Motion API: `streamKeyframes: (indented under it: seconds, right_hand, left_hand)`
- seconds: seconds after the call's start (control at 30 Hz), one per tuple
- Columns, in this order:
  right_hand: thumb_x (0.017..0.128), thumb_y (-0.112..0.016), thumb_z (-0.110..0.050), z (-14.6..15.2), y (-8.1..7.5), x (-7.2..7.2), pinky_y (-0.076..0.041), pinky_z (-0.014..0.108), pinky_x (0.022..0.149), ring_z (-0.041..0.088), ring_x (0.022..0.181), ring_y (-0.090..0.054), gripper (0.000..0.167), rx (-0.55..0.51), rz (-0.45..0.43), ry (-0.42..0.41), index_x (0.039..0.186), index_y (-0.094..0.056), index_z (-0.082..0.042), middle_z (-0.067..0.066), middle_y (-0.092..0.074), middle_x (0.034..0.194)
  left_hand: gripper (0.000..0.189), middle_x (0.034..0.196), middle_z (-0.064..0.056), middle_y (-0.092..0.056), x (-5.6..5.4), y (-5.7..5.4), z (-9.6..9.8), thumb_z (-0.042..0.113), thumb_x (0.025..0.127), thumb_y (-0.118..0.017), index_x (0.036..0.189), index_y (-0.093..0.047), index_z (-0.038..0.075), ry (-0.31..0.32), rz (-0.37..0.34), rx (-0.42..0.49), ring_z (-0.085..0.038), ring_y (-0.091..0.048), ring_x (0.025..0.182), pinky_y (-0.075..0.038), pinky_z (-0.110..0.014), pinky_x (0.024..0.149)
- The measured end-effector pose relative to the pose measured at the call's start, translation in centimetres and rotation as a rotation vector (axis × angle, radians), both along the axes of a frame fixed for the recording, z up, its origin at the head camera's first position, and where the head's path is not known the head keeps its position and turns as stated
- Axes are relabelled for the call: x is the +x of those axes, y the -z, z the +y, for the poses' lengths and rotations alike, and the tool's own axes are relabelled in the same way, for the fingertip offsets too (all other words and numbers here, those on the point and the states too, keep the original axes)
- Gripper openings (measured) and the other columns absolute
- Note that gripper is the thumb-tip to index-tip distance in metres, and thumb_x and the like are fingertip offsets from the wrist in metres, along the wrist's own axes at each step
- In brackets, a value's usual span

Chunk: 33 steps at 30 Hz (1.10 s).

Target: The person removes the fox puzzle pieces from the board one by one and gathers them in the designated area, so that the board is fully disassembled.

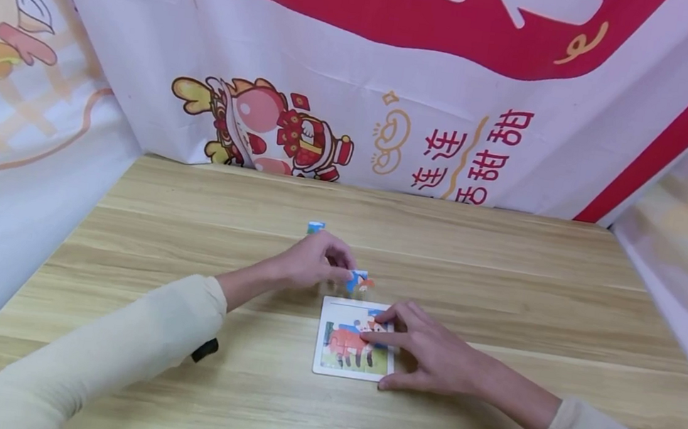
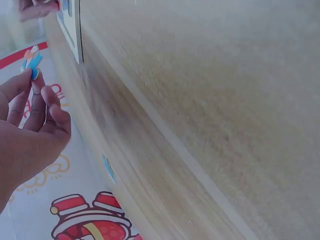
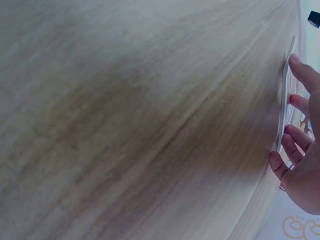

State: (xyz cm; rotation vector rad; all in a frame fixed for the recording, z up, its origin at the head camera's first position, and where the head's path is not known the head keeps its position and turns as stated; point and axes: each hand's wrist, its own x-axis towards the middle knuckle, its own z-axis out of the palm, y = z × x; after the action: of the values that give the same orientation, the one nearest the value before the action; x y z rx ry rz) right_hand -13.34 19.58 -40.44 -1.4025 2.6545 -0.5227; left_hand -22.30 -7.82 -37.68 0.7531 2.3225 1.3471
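Jigsaw Piece Held Above Puzzle Tray, Second Hand at Tray Edge

In my head view, the left hand [image 1: 314, 262] pinches a blue-and-orange jigsaw piece [image 1: 359, 280] between thumb and fingers. The piece is just beyond the far edge of the white puzzle tray [image 1: 321, 333]; my left wrist view confirms the pinch. The tray lies flat on the wood-grain table [image 1: 220, 228].

I read the right hand [image 1: 430, 350] as spread: thumb apart from the fingers and touching the tray's near right corner, extended fingers reaching over the partly assembled animal picture [image 1: 349, 344]. White tray base shows at upper left of that picture.

I locate a second jigsaw piece [image 1: 316, 226], blue-topped, on the table beyond the left hand. Cream sleeves [image 1: 156, 327] cover both forearms. A printed cloth backdrop [image 1: 338, 49] hangs behind the table's far edge.
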Motion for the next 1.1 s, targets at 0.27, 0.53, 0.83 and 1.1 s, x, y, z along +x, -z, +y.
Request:
streamKeyframes:
  seconds: [0.27, 0.53, 0.83, 1.1]
  right_hand:
    - [0.091, -0.072, -0.061, 0.1, 0.1, 0.1, -0.047, 0.046, 0.105, 0.02, 0.125, -0.046, 0.067, 0.007, 0.0, 0.007, 0.144, -0.063, -0.022, 0.008, -0.053, 0.137]
    - [0.09, -0.071, -0.062, 0.1, 0.0, 0.2, -0.047, 0.045, 0.105, 0.021, 0.127, -0.046, 0.067, 0.01, -0.009, 0.016, 0.144, -0.063, -0.023, 0.007, -0.052, 0.138]
    - [0.089, -0.072, -0.062, 0.2, 0.1, 0.3, -0.046, 0.048, 0.108, 0.023, 0.129, -0.047, 0.068, 0.001, 0.007, 0.01, 0.143, -0.064, -0.022, 0.008, -0.052, 0.14]
    - [0.09, -0.072, -0.062, 0.2, 0.0, 0.2, -0.046, 0.048, 0.107, 0.023, 0.13, -0.047, 0.068, 0.001, 0.004, 0.011, 0.144, -0.063, -0.022, 0.009, -0.051, 0.142]
  left_hand:
    - [0.006, 0.091, -0.008, -0.073, -1.2, 0.0, 0.0, 0.002, 0.096, -0.072, 0.1, -0.076, 0.0, -0.111, -0.015, 0.023, -0.021, -0.065, 0.082, -0.053, -0.028, 0.074]
    - [0.006, 0.093, -0.01, -0.07, -3.2, 0.3, 0.1, 0.002, 0.097, -0.07, 0.1, -0.076, 0.001, -0.158, -0.019, -0.017, -0.027, -0.065, 0.085, -0.055, -0.036, 0.074]
    - [0.006, 0.091, -0.012, -0.068, -5.5, 0.6, 0.5, -0.001, 0.097, -0.07, 0.1, -0.074, -0.001, -0.22, 0.011, -0.036, -0.023, -0.063, 0.082, -0.054, -0.037, 0.075]
    - [0.006, 0.09, -0.013, -0.068, -7.0, 0.8, 1.3, -0.002, 0.097, -0.069, 0.1, -0.071, 0.001, -0.235, 0.0, -0.053, -0.026, -0.063, 0.08, -0.054, -0.033, 0.069]
